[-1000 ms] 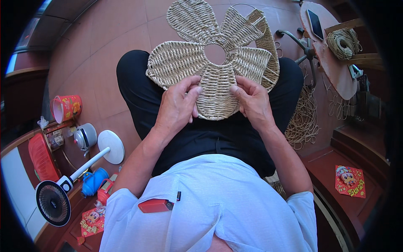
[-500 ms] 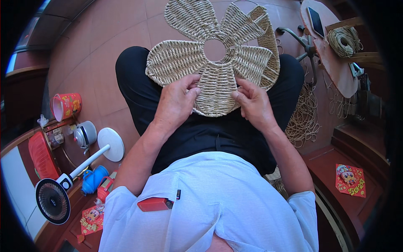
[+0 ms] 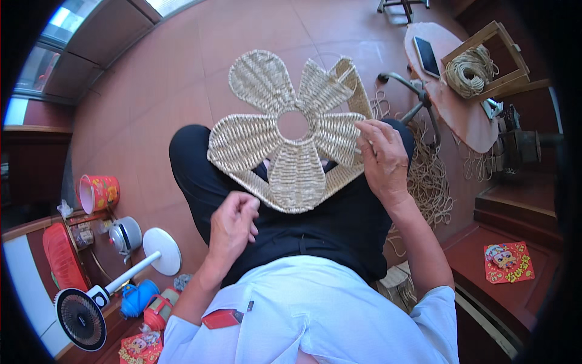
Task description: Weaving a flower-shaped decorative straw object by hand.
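Note:
A large flower-shaped woven piece of straw-coloured cord (image 3: pixel 297 179) rests across my lap, with a round hole in its middle. Rounded petals spread from that hole, and a woven rim band shows behind the lower ones. At upper right, one petal has an uneven end beside a loose stretch of band. My right hand (image 3: pixel 385 159) grips the outer edge of the right petal between thumb and fingers; the exact contact is partly hidden. Below the left petal, my left hand (image 3: pixel 231 227) hovers over my thigh, apart from the weave, its fingers loosely bent and holding nothing.
At right, a board (image 3: pixel 451 106) carries a phone (image 3: pixel 427 56) and a coil of cord (image 3: pixel 470 71) by a wooden frame. Tangled cord (image 3: pixel 431 182) lies on the floor beside my right knee. To the left are a fan (image 3: pixel 80 318), a kettle (image 3: pixel 125 235) and a red bucket (image 3: pixel 99 193).
The flower piece has come lower and nearer to me. My left hand has let go of the bottom petal and drawn back; my right hand has shifted up to the right petal.

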{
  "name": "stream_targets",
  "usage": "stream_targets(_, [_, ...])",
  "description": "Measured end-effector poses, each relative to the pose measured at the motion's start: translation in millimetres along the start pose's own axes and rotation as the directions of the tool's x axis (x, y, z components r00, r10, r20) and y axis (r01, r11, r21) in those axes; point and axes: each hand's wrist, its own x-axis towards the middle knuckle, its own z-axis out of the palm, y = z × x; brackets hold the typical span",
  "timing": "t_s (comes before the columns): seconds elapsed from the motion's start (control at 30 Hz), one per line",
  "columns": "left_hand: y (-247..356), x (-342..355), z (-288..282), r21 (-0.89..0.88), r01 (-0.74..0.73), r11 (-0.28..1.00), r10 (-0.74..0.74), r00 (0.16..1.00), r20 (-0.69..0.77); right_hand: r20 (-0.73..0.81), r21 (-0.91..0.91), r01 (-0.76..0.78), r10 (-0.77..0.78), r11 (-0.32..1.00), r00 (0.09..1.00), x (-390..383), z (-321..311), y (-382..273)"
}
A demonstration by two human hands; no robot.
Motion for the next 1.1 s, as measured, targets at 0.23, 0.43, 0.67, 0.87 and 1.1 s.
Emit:
stream_targets(0.23, [-19, 22, 7, 0.108, 0.136, 0.985, -0.154, 0.972, 0.177, 0.119, -0.104, 0.174, -0.162, 0.979, 0.980, 25, 33, 14])
stream_targets(0.43, [-8, 27, 10, 0.236, 0.102, 0.966, -0.142, 0.977, 0.160, 0.182, -0.054, 0.145, -0.133, 0.988, 0.974, 30, 32, 12])
stream_targets(0.67, [53, 62, -31, 0.544, -0.281, 0.791, 0.392, 0.915, -0.096, 0.133, -0.046, 0.090, -0.084, 0.995, 0.988, 22, 20, -4])
stream_targets(0.87, [83, 116, -72, 0.867, -0.262, 0.424, 0.583, 0.812, -0.039, 0.140, 0.076, 0.023, -0.034, 0.997, 0.990, -20, 37, -43])
stream_targets(1.1, [88, 145, -79, 0.904, -0.254, 0.345, 0.595, 0.804, -0.001, 0.187, 0.204, -0.235, 0.198, 0.950, 0.962, -57, 52, -88])
